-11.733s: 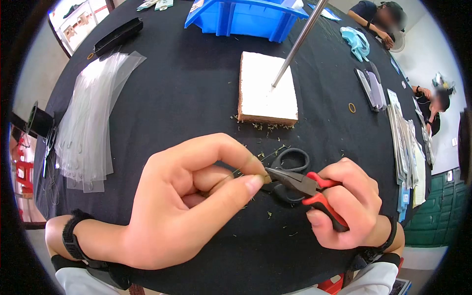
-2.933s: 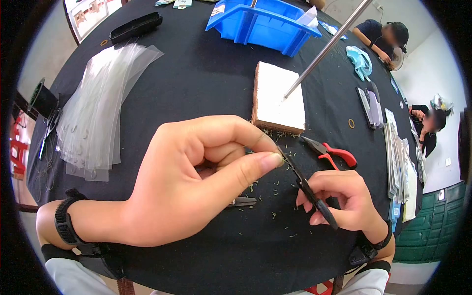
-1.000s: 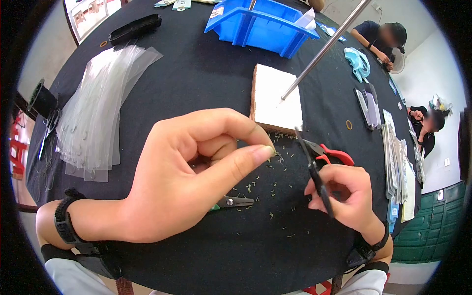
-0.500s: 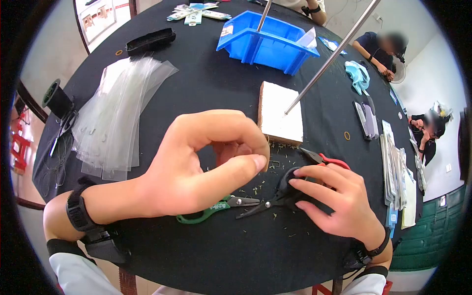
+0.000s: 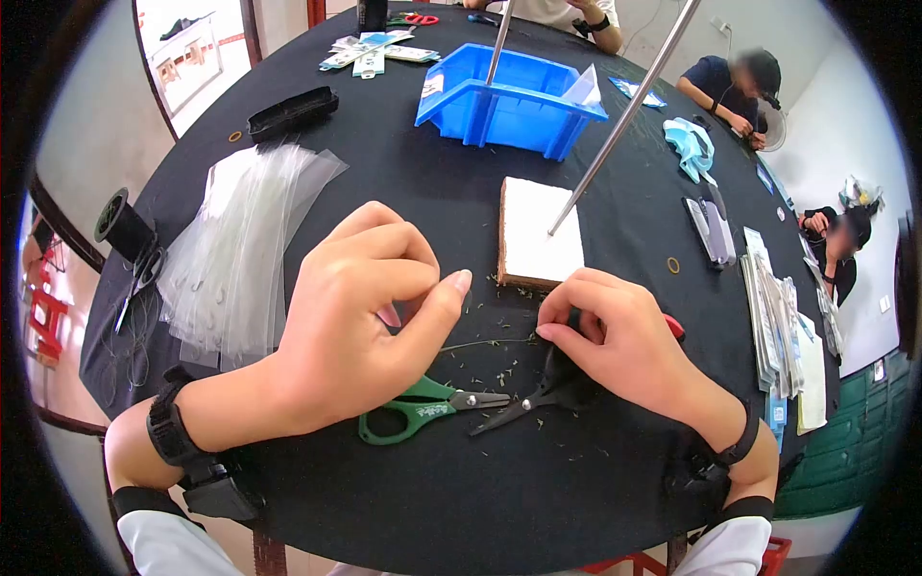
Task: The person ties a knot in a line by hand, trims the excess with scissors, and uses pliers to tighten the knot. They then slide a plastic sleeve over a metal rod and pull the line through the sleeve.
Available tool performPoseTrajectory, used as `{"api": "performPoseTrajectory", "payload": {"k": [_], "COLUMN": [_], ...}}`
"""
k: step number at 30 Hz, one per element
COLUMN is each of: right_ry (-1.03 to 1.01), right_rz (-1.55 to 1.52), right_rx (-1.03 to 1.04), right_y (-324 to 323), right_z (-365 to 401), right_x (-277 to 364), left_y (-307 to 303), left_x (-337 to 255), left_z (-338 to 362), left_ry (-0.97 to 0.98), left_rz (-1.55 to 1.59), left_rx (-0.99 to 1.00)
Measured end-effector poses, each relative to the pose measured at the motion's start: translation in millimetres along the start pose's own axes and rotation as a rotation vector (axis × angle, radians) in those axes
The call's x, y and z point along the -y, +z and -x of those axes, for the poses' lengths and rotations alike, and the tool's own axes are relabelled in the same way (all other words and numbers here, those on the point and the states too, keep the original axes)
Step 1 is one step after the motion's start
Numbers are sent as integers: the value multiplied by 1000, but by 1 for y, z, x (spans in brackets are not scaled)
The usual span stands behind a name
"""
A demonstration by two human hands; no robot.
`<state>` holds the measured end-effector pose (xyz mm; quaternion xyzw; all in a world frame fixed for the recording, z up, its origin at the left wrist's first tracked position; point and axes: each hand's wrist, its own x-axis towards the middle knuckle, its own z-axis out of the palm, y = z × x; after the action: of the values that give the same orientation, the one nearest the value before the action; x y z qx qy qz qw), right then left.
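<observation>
Black round table [image 5: 403,182], flecked with small green clippings [image 5: 499,355]; sat at its near edge, with other people [image 5: 740,82] bent over work along the far right rim. Held the left hand [image 5: 355,317] loosely curled, fingers folded in, thumb stretched toward the right. Pinched the right hand [image 5: 624,341] narrow, fingertips closed on one end of a thin strand [image 5: 485,343]. Stretched that strand just above the cloth between the two hands, its other end running in under the left thumb; could not tell whether gripped there. Had green scissors [image 5: 423,411] lying just below the left hand, blades pointing right, and black scissors [image 5: 523,403] partly under the right hand, tips nearly meeting the green pair's. Glimpsed a red handle [image 5: 675,326] behind the right knuckles. Saw beyond the hands a white block [image 5: 538,233], with a slanted metal rod [image 5: 624,110] touching its top, and farther back a blue bin [image 5: 509,96]. Noted clear bags [image 5: 245,254] fanned out at the left, and a dark spool [image 5: 120,221] near the left rim.
</observation>
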<state>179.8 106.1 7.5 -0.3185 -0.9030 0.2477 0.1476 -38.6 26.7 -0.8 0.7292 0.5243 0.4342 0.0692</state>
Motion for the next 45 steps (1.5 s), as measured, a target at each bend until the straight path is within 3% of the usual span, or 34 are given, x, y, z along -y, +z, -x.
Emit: {"api": "performPoseTrajectory", "payload": {"k": [5,8,11,15,18,45], "right_ry": [6,-31,-48,-153,-298,-431], "right_rz": [-32,-34,-95,-231,-206,-184], "right_rx": [24,27,-15,-94,-160,-281], "right_y": [-1,0,3,4,8,18], "right_z": [-1,-1,2,7,9,10], "right_x": [1,-1,1,14,16,10], "left_y": [3,8,6,15,20,18], "left_x": [6,1,1,-1,-5,-4], "left_z": [4,2,-2,1,6,5], "left_ry": [-56,-49,154,240,247,235], "left_rz": [-221,-268,-263,70,160,230], "left_rx": [20,-91,-69,89,97,158]}}
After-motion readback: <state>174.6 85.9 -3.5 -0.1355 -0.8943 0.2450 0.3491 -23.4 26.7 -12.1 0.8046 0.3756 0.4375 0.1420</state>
